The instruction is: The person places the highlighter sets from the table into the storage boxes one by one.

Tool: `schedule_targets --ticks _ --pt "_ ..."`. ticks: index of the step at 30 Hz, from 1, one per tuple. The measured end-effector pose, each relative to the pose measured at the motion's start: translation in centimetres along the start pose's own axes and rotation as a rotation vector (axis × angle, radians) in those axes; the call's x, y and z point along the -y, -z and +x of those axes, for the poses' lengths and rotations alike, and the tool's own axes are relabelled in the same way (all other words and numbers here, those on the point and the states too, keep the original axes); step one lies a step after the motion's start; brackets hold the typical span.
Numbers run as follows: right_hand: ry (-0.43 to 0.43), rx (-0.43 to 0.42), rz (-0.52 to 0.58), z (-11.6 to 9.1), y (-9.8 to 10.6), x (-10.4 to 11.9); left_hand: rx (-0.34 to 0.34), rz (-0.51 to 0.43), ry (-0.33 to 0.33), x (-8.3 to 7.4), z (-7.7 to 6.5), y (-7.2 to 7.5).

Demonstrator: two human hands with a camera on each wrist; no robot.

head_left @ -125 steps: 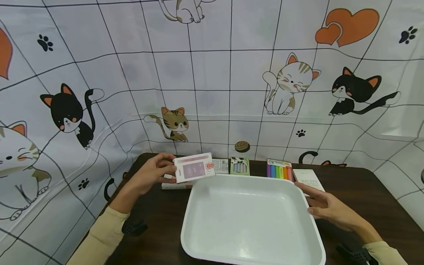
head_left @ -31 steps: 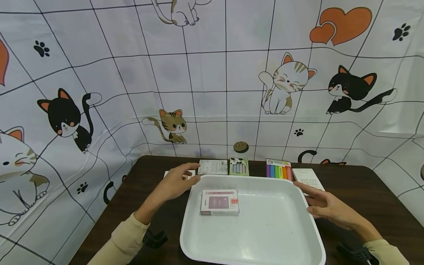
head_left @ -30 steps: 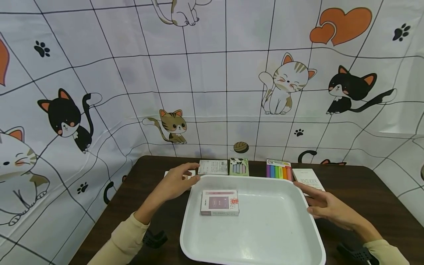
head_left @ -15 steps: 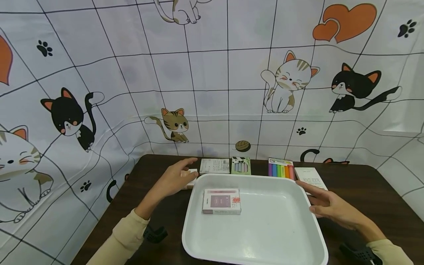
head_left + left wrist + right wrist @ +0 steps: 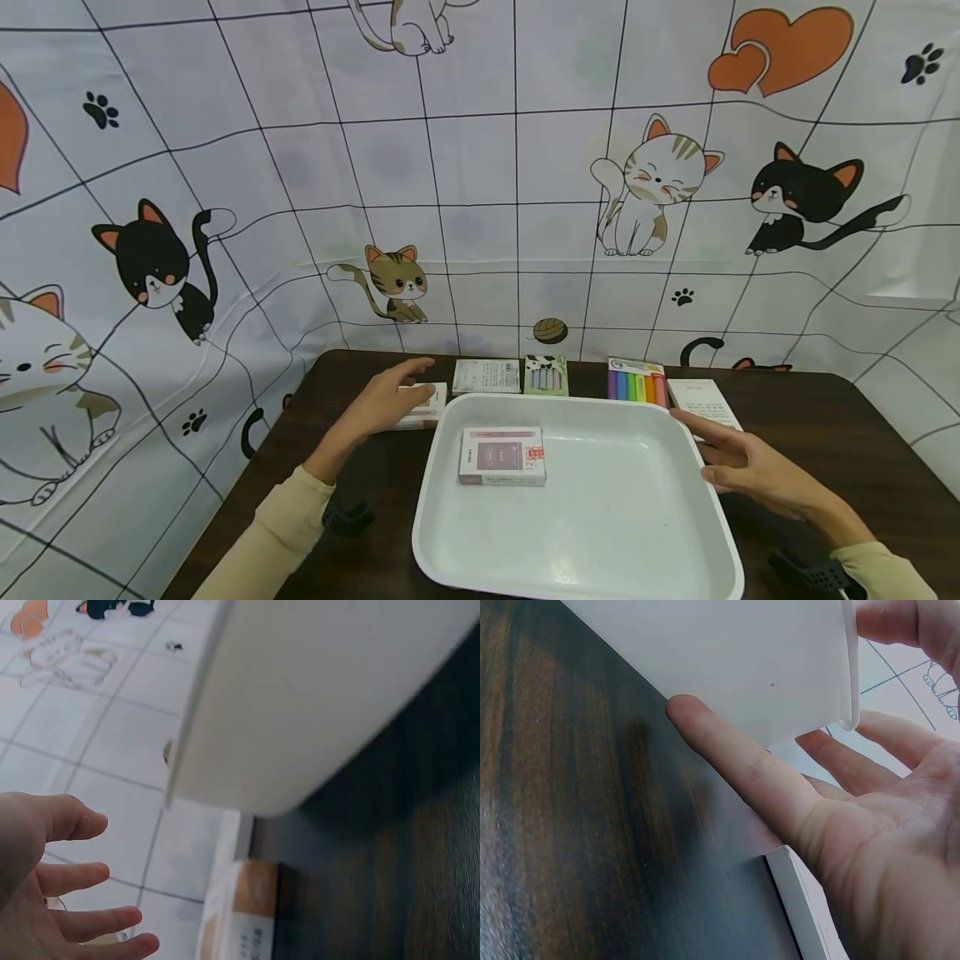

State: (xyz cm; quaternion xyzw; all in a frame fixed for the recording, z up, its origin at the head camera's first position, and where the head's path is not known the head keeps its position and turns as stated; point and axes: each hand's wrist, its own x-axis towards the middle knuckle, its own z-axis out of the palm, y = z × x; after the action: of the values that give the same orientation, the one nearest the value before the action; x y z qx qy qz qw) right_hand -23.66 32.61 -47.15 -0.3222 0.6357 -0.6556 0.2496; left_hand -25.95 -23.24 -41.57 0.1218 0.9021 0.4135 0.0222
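Note:
A white tray (image 5: 600,533) stands at the front of the dark table. Inside it, toward the back left, lies a small white box (image 5: 501,457) with a mauve panel. My left hand (image 5: 378,404), fingers spread, hovers over another white box (image 5: 423,408) left of the tray, partly hiding it. In the left wrist view this box's brown-and-white end (image 5: 255,900) shows below the tray's wall, and the fingers (image 5: 79,879) hold nothing. My right hand (image 5: 757,471) rests at the tray's right back corner, its thumb (image 5: 727,750) straight along the outer wall and a finger over the rim.
Along the table's back stand a white box with printed text (image 5: 486,376), a green pack (image 5: 546,376) with a cow pattern, a rainbow-coloured pack (image 5: 636,382) and a white box (image 5: 703,400) behind the right hand. A cat-print sheet (image 5: 480,167) hangs behind.
The mauve-panelled box, held in the left hand about four seconds ago, now lies in the tray. The left hand has since drawn left from the tray's corner. The right hand keeps its place.

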Motion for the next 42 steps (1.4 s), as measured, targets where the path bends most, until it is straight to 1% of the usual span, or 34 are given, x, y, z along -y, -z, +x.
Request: schedule_targets --ticks 5,11,18,23,28,33,42 --pt "-0.018 0.002 0.005 0.0 0.0 -0.1 -0.004 0.037 0.033 1.6 0.4 0.3" --pt "-0.005 0.008 0.009 0.0 0.1 -0.1 -0.016 0.090 0.042 2.4 0.7 0.4" --pt "0.002 0.019 0.021 0.0 0.3 -0.3 0.009 0.152 0.073 3.7 0.7 0.6" --pt "0.011 0.026 0.036 0.0 0.3 -0.3 0.008 0.179 0.082 4.7 1.1 1.1" --pt "0.012 0.026 0.032 0.0 0.3 -0.2 -0.006 0.203 0.089 5.1 1.2 1.6" --pt "0.007 0.014 0.018 -0.1 0.3 -0.1 -0.007 0.205 0.096 5.5 1.4 1.8" --pt "-0.002 0.022 0.026 0.0 0.2 0.0 0.028 0.232 0.146 6.8 1.4 2.1"
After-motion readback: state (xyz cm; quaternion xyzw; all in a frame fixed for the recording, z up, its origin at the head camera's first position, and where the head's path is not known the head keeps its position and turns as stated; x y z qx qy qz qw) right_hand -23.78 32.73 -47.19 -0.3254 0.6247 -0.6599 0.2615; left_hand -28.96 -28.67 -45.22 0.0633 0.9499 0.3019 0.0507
